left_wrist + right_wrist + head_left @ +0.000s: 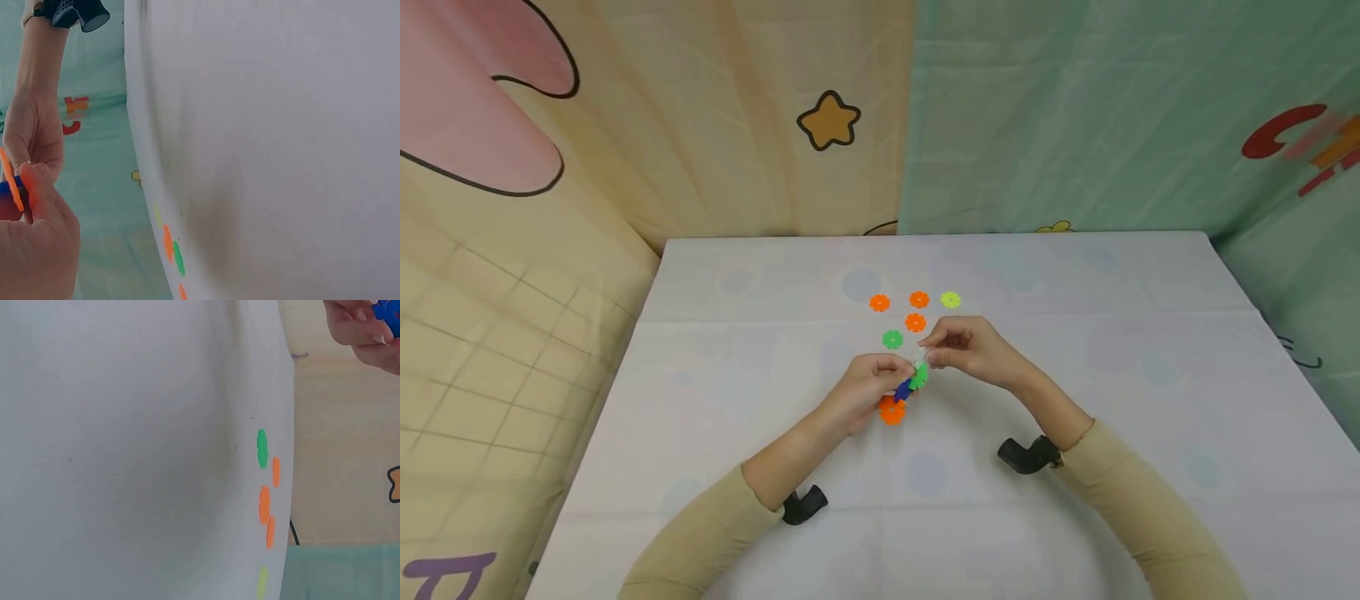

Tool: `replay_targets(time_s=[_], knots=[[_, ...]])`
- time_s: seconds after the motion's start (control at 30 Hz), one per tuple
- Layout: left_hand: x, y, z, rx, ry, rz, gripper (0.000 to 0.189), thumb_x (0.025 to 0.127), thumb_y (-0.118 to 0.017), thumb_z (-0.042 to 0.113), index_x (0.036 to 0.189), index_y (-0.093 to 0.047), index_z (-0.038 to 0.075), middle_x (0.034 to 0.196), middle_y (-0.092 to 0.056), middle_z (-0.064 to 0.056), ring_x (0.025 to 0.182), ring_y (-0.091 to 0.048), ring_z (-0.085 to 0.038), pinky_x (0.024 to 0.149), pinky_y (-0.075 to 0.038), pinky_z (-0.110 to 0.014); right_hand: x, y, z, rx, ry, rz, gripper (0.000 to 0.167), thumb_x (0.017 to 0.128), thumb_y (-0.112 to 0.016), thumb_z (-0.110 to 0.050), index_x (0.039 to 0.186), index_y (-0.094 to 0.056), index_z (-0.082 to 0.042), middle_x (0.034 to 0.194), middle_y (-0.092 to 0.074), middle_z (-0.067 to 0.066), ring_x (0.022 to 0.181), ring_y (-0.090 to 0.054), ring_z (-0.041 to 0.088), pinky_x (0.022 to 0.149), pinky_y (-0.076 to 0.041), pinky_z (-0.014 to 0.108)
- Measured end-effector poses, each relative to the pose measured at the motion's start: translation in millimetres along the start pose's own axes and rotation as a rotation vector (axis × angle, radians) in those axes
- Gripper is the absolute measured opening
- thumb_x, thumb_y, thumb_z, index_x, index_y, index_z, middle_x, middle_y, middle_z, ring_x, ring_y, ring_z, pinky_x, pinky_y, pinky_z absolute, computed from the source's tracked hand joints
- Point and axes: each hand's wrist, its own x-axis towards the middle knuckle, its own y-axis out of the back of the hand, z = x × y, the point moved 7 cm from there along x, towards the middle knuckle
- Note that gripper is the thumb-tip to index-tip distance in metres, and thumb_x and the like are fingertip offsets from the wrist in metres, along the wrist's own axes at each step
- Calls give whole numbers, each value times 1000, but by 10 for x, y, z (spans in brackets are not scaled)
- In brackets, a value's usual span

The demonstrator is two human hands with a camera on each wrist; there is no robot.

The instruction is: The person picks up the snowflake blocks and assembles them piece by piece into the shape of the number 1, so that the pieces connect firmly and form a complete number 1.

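My left hand (867,385) grips a small joined cluster of notched plastic discs above the table. In it, an orange disc (892,412) hangs lowest, a dark blue disc (902,390) sits in the middle and a green disc (920,377) is at the upper right. A whitish, see-through disc (921,357) stands at the top end, pinched between thumb and forefinger of my right hand (972,350). The left wrist view has the orange disc (11,181) edge-on by the left fingertips; the right wrist view catches a blue disc (391,314) at the left fingers.
Beyond the hands, loose discs lie flat on the white-covered table (737,400): a green disc (892,339), an orange disc (915,322), two more orange ones farther back and a yellow-green disc (951,300). Printed curtains (737,125) hang behind the table. Black wrist mounts (1028,455) stick out below both forearms.
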Motion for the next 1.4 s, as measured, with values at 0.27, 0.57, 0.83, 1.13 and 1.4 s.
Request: replay_targets(time_s=[0.27, 0.57, 0.83, 1.13, 1.4], knots=[[29, 41, -30, 42, 18, -2, 19, 96, -52, 8, 98, -60, -9, 78, -66, -1, 74, -63, -14, 64, -51, -20, 4, 32, 80, 30, -58, -6, 14, 88, -58, 5, 99, -62, 12, 88, -64, 13, 73, -62, 18, 69, -54, 34], [36, 28, -31, 93, 74, -71, 34, 99, -46, 21, 115, -57, -7, 84, -64, 0, 87, -61, -25, 68, -49, -22, 5, 16, 173, 56, -126, 5, 14, 89, -57, 4, 102, -61, 8, 89, -62, 15, 77, -62, 31, 72, -54, 37], [53, 13, -71, 122, 134, -99, 51, 98, -42, 40, 121, -55, -3, 95, -67, -12, 84, -63, -22, 71, -49, -26, 7, -30, 200, 10, -113, 8, 12, 88, -59, 3, 100, -64, 3, 94, -63, 12, 87, -59, 27, 77, -53, 33], [35, -30, -57, 104, 133, -135, 51, 98, -42, 41, 125, -53, -1, 98, -68, -11, 81, -66, -20, 73, -52, -30, 28, -79, 173, -54, -59, 7, 12, 87, -61, 2, 98, -66, 0, 92, -62, 9, 85, -53, 19, 78, -49, 37], [50, 11, -80, 121, 136, -93, 53, 97, -44, 41, 124, -51, -5, 91, -67, -8, 76, -64, -16, 72, -52, -29, 42, -28, 266, -42, -133, 72, 16, 88, -61, -1, 103, -65, 4, 95, -63, 11, 88, -56, 22, 80, -50, 36]])
